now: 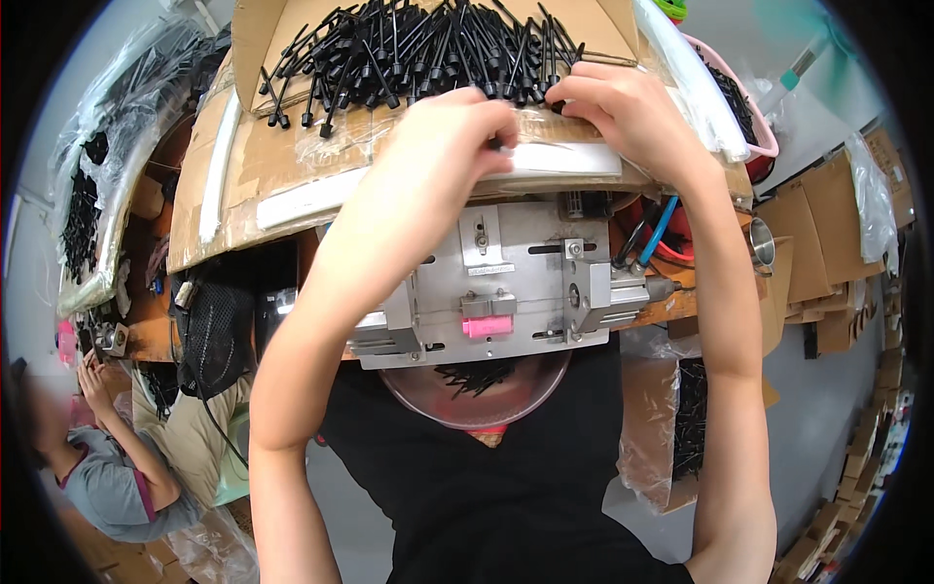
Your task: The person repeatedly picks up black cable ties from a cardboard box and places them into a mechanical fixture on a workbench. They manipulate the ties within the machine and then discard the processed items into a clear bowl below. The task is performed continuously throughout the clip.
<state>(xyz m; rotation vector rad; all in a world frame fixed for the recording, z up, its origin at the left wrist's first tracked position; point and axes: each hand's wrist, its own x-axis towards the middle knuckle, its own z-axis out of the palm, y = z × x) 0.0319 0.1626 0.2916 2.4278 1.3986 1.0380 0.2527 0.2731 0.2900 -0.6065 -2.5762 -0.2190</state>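
A large heap of black plastic stems (pixel 428 54) with thicker collared ends lies in an open cardboard box at the far side. My left hand (pixel 452 136) is curled closed over the box's near edge; a dark bit shows between its fingers, too little to name. At the heap's right front edge, my right hand (pixel 623 112) pinches a black stem (pixel 557 105), mostly hidden by the fingers. Below both hands sits a metal fixture (pixel 525 273) with clamp blocks on each side and a pink piece (pixel 486 326) at its middle.
A clear bowl (pixel 525 399) holding black stems sits under the fixture's near edge. Blue-handled pliers (pixel 659 229) lie right, by a metal cup (pixel 760 245). A lined box of black parts (pixel 647 419) stands lower right. Another person (pixel 117 467) works at left.
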